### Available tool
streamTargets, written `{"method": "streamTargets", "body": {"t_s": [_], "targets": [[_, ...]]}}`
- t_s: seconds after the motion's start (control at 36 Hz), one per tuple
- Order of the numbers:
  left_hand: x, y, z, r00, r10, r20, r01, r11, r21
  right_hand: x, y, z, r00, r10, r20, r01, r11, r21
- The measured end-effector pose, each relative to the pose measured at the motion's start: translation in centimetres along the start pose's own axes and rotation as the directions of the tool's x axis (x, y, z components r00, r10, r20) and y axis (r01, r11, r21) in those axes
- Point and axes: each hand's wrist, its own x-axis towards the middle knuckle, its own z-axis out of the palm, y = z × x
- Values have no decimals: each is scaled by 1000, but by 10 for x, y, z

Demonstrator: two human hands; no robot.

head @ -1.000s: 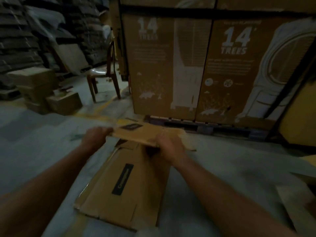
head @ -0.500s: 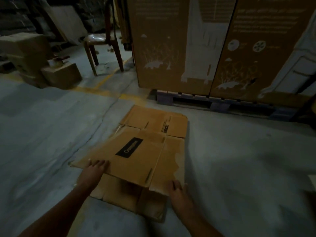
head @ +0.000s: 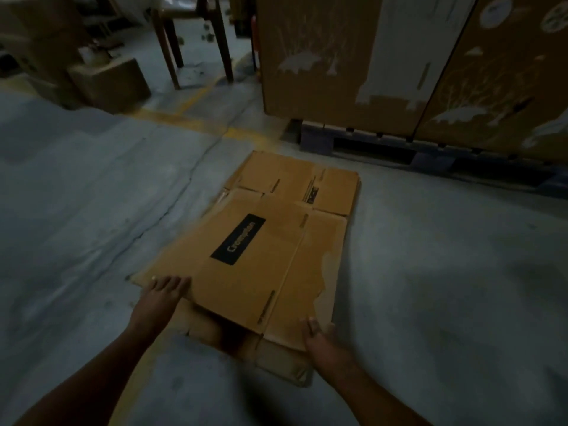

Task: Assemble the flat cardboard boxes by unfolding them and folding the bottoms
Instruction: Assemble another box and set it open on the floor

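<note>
**Both hands at near edge of top flat box, floor stack**

Top flat cardboard box lies on a stack of flattened boxes on the concrete floor, w/ black label face up, white lettering on it. Box runs away from the person, near edge closest to both hands, far edge toward the pallet.

Left hand is at the near-left corner of the top box. Fingers lie fairly straight on top of the cardboard, tips on the panel; thumb not clearly visible, so can't tell if it hooks under the edge. Right hand sits at the near-right corner, fingers on the board edge by the torn, pale patch of the right panel; whether they curl round the edge can't be told, too dark/blurred. Near edge of the top box looks slightly raised, dark gap under it between the hands, lower sheets showing beneath.

Behind: big printed cartons stand on the pallet, just past the stack's far end. Wooden chair legs upper left, a small closed carton beside them, well apart from the stack. Yellow floor line runs between.
</note>
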Motion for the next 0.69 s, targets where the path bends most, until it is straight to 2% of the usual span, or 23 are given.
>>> {"method": "streamTargets", "body": {"t_s": [0.08,0.19,0.31,0.39,0.42,0.44,0.5,0.58,0.69], "targets": [[-7,3,23,999,-23,-46,22,999,-23,10,-6,16,997,8,78,-9,1000,9],[-7,5,46,991,-112,70,115,993,-33,25,-16,30,994,-2,108,6,999,-33],[-4,27,69,982,-50,183,70,992,-106,35,-27,45,996,-22,92,35,989,-141],[-20,76,94,942,59,329,24,969,-244,42,-32,86,999,-43,-22,39,987,-155],[-26,97,105,924,108,367,7,954,-299,44,-33,103,995,-88,-43,80,984,-162],[-33,117,117,901,136,412,13,941,-339,46,-34,122,994,-112,-11,109,984,-143],[-41,150,137,893,98,440,75,930,-359,47,-36,147,989,-106,108,107,994,-10],[-40,176,145,899,-28,438,208,906,-370,49,-30,153,989,-97,109,85,990,109],[-31,183,142,868,-56,494,241,916,-320,53,-19,142,971,-106,214,43,958,284]]}}
